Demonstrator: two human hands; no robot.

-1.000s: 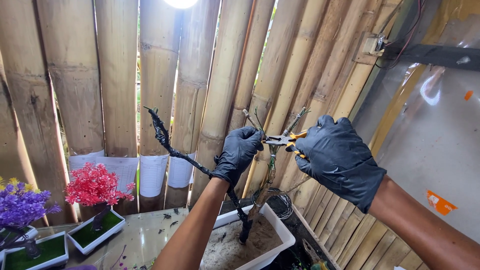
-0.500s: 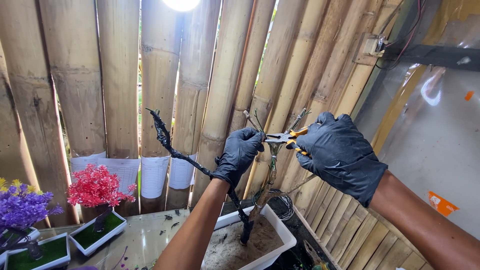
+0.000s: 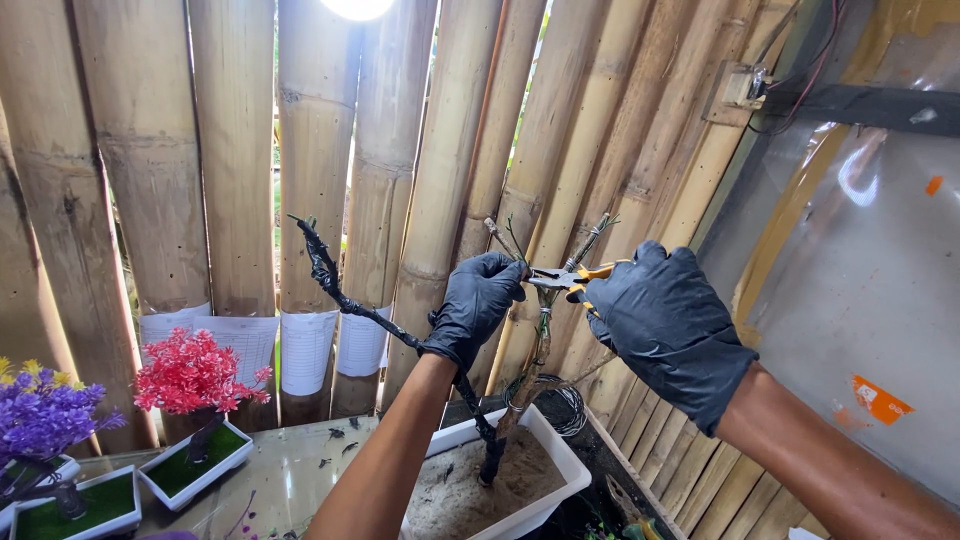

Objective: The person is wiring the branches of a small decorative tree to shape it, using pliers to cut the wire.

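Note:
Both hands wear black gloves. My left hand pinches a thin twig near the top of a bare wire tree. That tree stands in a white rectangular pot filled with sandy soil. My right hand grips orange-handled pliers, whose jaws point left and meet the twig right beside my left fingers. A black-wrapped branch of the tree reaches up to the left. Wire is wound around the trunk.
A bamboo wall stands close behind. On the glossy table at left sit a small red artificial tree and a purple one, each in a white tray. A wire coil lies behind the pot. A clear plastic sheet hangs right.
Both hands stay at the top of the tree. The pliers' jaws have closed in on the twig by my left fingers; otherwise little has moved.

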